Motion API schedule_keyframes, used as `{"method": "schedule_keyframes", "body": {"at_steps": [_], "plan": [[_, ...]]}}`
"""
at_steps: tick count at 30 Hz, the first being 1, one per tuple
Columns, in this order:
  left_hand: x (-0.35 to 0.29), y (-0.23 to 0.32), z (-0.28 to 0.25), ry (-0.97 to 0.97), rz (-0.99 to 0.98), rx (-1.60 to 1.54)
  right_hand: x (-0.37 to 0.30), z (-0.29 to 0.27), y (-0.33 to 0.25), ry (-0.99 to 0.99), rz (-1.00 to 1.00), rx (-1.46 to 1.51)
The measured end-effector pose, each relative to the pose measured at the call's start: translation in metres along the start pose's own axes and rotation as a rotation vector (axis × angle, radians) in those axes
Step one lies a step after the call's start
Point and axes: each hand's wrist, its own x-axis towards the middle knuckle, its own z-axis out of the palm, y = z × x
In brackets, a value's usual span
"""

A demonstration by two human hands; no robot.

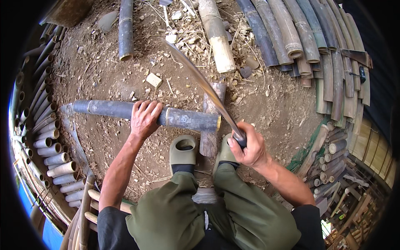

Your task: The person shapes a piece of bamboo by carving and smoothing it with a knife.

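Left hand (143,118): clamped from above on the dark bamboo pole (185,120), gripping around its mid-length, back of the hand upward. Right hand (252,146): closed on the dark handle of the long-bladed knife (208,89), thumb along the handle. Blade slants forward and left, passing over the log (209,143) in this view; contact with the pole cannot be told.

Surface: brown earth floor (275,121), littered with pale chips and shavings, densest ahead. Two grey-green clogs (183,156) stand at the near side of the pole, the log between them.

Pole position and axis: in front of the feet, lying crosswise, long axis left to right with the right end slightly nearer the person. Right end is pale-faced and lies across the log; left end points toward the stacked bamboo tubes (54,146). The log's own axis runs away from the person.

Room: more bamboo poles (291,31) side by side at upper right, a hatchet-like tool (357,57) lying on them; dark sheeting (381,79) beyond.

Containers: a brown vessel-like object (68,12), cut by the upper-left rim; contents cannot be seen.
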Motion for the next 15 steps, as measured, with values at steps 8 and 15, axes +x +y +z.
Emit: {"method": "schedule_keyframes", "body": {"at_steps": [8,15], "plan": [[-0.005,0.006,0.004,0.075,-0.003,0.045,-0.013,-0.007,0.018,-0.315,0.353,-0.131],[-0.007,0.013,0.010,0.115,-0.051,0.093,-0.023,0.001,0.065,-0.471,0.499,-0.362]]}}
